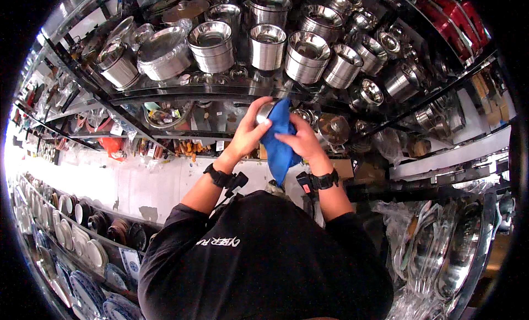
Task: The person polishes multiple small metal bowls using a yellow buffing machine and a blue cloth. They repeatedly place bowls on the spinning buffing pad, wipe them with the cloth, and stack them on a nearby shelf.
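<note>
My left hand [249,131] is closed around a small shiny metal piece that looks like a bowl [264,112], held in front of the shelf. Only its left part shows; a blue cloth [280,149] covers the rest. With its fingers bent, my right hand [303,137] grips the cloth and presses it against the metal from the right side. The cloth's lower end hangs down between my wrists.
Stacks of steel bowls [211,47] line the glass shelf ahead, close beyond my hands. Lower shelves hold a basin [168,117] and a lidded pot [334,130]. Plates [96,254] stand at lower left; plastic-wrapped metal trays [460,248] lean at lower right.
</note>
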A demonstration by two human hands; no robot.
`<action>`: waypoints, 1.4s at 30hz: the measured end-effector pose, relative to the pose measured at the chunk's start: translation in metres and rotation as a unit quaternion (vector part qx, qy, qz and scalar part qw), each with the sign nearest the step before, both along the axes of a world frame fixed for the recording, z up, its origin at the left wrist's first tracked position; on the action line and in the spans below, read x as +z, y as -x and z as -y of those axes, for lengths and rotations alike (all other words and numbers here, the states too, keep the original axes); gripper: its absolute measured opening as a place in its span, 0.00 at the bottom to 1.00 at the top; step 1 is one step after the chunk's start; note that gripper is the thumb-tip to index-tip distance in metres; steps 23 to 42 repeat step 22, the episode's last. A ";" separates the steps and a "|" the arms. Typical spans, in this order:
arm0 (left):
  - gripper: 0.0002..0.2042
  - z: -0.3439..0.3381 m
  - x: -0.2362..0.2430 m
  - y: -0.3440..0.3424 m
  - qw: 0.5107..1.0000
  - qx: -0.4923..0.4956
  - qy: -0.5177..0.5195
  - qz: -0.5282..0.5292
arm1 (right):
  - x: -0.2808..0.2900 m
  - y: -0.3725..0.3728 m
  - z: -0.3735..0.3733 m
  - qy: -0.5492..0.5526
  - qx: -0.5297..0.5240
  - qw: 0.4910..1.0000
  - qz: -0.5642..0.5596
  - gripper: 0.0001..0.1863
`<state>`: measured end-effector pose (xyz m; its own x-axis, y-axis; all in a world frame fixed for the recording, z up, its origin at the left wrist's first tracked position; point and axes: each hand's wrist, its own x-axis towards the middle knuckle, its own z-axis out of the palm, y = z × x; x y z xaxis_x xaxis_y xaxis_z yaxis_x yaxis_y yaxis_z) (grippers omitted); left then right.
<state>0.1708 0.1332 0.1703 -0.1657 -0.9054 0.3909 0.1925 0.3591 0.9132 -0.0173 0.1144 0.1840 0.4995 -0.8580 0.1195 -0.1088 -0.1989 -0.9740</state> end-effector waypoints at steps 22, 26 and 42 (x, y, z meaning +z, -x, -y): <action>0.30 0.016 0.011 -0.018 0.988 -0.079 -0.104 0.082 | 0.010 0.028 -0.002 0.317 0.066 0.909 -0.261 0.25; 0.30 0.016 0.011 -0.018 0.988 -0.079 -0.104 0.082 | 0.010 0.028 -0.002 0.317 0.066 0.909 -0.261 0.25; 0.30 0.016 0.011 -0.018 0.988 -0.079 -0.104 0.082 | 0.010 0.028 -0.002 0.317 0.066 0.909 -0.261 0.25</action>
